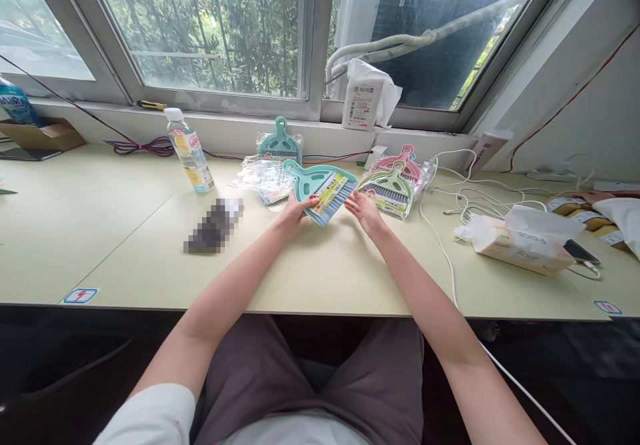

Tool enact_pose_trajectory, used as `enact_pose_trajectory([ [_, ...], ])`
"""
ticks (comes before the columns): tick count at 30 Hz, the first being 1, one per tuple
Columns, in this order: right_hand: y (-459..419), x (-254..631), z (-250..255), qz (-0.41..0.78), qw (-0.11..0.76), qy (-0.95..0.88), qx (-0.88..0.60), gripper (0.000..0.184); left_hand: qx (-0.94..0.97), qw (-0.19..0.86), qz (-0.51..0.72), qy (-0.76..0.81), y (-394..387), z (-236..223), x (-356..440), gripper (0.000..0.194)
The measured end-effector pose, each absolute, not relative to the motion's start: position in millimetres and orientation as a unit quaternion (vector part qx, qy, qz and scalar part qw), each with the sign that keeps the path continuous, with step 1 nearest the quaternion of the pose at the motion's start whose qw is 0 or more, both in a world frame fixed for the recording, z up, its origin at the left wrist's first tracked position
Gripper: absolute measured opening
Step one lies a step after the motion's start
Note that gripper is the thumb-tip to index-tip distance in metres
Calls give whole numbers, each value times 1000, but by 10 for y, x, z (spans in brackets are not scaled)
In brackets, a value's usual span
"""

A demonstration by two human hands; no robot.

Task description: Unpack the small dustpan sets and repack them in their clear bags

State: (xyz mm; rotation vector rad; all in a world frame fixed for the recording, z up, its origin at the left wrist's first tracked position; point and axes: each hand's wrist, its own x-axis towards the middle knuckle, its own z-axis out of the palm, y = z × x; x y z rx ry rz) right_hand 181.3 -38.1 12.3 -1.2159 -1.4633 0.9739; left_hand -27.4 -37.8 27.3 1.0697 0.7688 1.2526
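Observation:
A teal mini dustpan and brush set (pixel 313 180) with a yellow-green label is tilted above the table, its handle to the upper left. My left hand (pixel 294 212) grips its lower left side, thumb over the label. By the bristle end, my right hand (pixel 367 214) has its fingers stretched out; whether they touch the set I cannot tell. To the right lie a green dustpan and brush set (pixel 393 185) and a pink set (pixel 407 160), both in clear wrapping. Behind, another teal set (pixel 281 142) leans by the wall, with crumpled clear plastic packaging (pixel 257 173) in front.
A drink bottle (pixel 191 155) and a blurred dark object (pixel 213 226) are on the left. White cables (pixel 453 252) cross the right side near a tissue pack (pixel 520 242). A white box (pixel 363 104) stands on the windowsill. The table's front edge (pixel 330 312) is near my lap.

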Motion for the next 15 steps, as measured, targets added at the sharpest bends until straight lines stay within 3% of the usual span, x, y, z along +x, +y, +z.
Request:
enact_pose_trajectory([
  [5,-488,1603,86,548,520,-494,-429,43,527,591,514,330,-445,280,-227,72],
  [12,-619,1582,216,564,547,-454,-419,40,562,586,478,334,-459,301,-281,71],
  [15,-613,1565,180,570,554,-453,-405,37,567,570,487,341,-439,285,-287,79],
])
